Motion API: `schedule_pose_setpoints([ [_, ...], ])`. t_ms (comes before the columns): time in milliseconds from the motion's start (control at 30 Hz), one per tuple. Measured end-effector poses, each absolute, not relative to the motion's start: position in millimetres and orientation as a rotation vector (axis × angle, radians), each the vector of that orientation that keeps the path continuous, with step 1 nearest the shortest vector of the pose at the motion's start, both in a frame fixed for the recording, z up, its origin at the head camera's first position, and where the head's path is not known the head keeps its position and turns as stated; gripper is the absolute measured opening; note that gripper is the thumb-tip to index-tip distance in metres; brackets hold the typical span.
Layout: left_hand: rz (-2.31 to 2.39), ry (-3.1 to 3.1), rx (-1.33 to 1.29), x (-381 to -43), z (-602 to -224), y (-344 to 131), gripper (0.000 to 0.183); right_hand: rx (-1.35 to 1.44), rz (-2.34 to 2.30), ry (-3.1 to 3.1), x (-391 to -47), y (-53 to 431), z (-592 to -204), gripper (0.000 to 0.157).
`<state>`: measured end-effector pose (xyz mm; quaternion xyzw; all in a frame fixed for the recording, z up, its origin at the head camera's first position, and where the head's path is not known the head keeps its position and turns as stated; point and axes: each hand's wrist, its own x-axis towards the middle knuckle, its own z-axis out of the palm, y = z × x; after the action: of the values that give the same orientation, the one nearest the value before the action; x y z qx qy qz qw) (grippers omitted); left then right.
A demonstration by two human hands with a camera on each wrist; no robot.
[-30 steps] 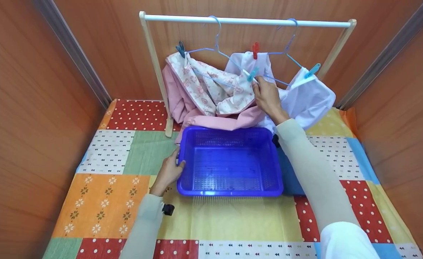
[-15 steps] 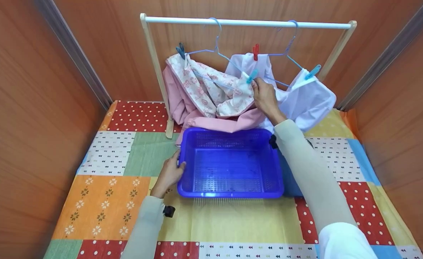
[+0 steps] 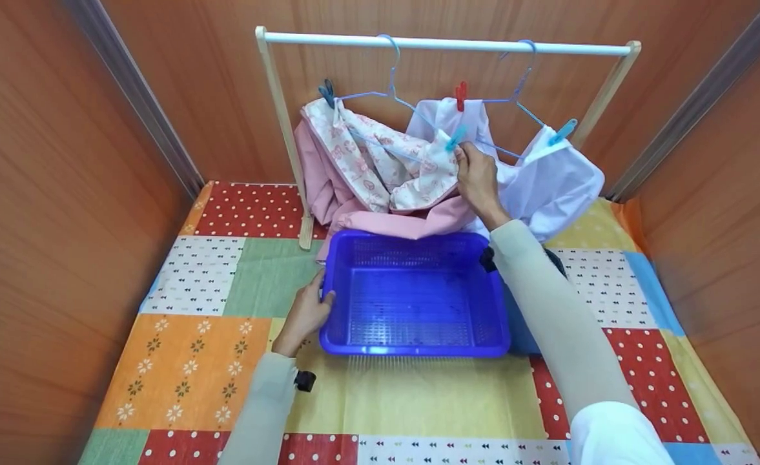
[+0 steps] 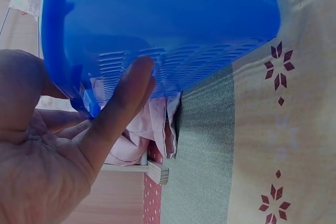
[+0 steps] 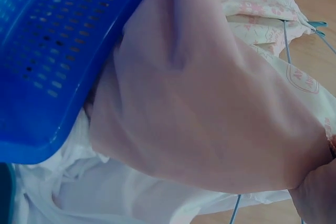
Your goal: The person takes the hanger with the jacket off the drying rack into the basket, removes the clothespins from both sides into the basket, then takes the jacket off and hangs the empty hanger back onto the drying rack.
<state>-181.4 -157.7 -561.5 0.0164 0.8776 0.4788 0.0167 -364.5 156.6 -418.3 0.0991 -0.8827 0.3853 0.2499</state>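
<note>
Holding the blue basket [image 3: 415,351] at 9 o'clock on its rim: left hand [image 3: 305,313], thumb and fingers gripping. Dial below = head view, hub = basket, 12 = far side.

Right hand [image 3: 478,173] at 1 o'clock, fingers pinching the pink garment [image 3: 360,161] just beside a light-blue clip [image 3: 456,137]. Fingertips cut off in right wrist view, so the pinch is read from head view only.

Pink garment at 12, white floral lining showing, lower pink part bunched just behind the basket's far rim. Can't tell if it touches there. Dark clip [image 3: 327,93] at 11 on its other corner. It hangs off the left hanger [image 3: 392,90], hooked on the white-bar rack [image 3: 447,44].

White garment [image 3: 554,184] near 2, on the right hanger [image 3: 528,111], same bar. Red clip [image 3: 461,97] between 12 and 1, second light-blue clip [image 3: 562,132] between 1 and 2, both on it.

Dark-blue item [image 3: 523,329] at 3, mostly hidden by basket and right sleeve [image 3: 560,310]. Patchwork cloth [image 3: 192,365] below; can't tell if basket's base touches it.
</note>
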Motion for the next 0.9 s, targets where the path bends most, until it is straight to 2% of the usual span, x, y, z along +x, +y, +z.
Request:
schedule_pose_setpoints([
  [900,1.474,2.735,0.04,-180.8,-562.3,-156.2,0.059,0.205,1.138,-2.225,-359.9,145.7,-413.2,0.031],
])
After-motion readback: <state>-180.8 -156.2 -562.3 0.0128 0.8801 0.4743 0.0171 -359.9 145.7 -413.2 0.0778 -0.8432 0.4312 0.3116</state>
